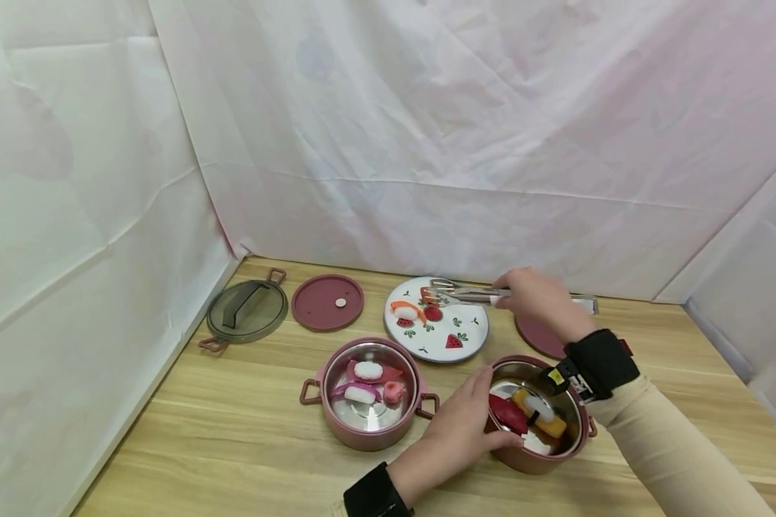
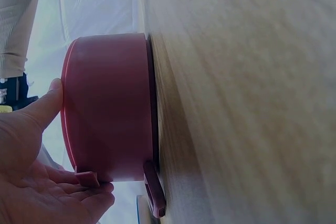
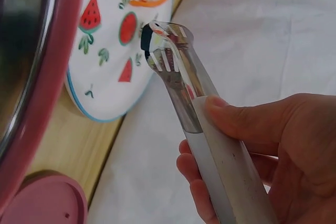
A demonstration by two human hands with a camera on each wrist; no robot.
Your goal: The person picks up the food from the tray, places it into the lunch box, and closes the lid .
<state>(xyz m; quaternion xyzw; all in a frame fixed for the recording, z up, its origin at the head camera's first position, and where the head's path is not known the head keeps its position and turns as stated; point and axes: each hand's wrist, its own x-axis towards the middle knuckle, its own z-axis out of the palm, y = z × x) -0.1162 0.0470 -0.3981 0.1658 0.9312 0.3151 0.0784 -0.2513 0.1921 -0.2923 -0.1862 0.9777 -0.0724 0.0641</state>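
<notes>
My right hand [image 1: 538, 300] grips metal tongs [image 3: 210, 124] with fork-like ends, thumb and fingers round the pale handle. The tongs' tips are over the white watermelon-print plate [image 1: 436, 343]. Something dark-edged shows at the tips; whether it is clasped is unclear. An orange-topped toy sushi [image 1: 406, 311] lies on the plate's left side. My left hand [image 1: 459, 424] holds the right-hand pink pot [image 2: 110, 108], thumb on its near rim and fingers by a side handle. Inside that pot lie a red toy piece [image 1: 509, 414] and a yellow toy sushi [image 1: 550, 424] with a dark band.
A second pink pot [image 1: 370, 439] stands left of my left hand, holding several toy sushi pieces [image 1: 368, 370]. Behind it are a round pink lid [image 1: 317, 305] and a dark see-through lid [image 1: 265, 316]. Another pink disc [image 1: 535, 334] lies partly under my right arm. White cloth [image 1: 427, 143] encloses the wooden table.
</notes>
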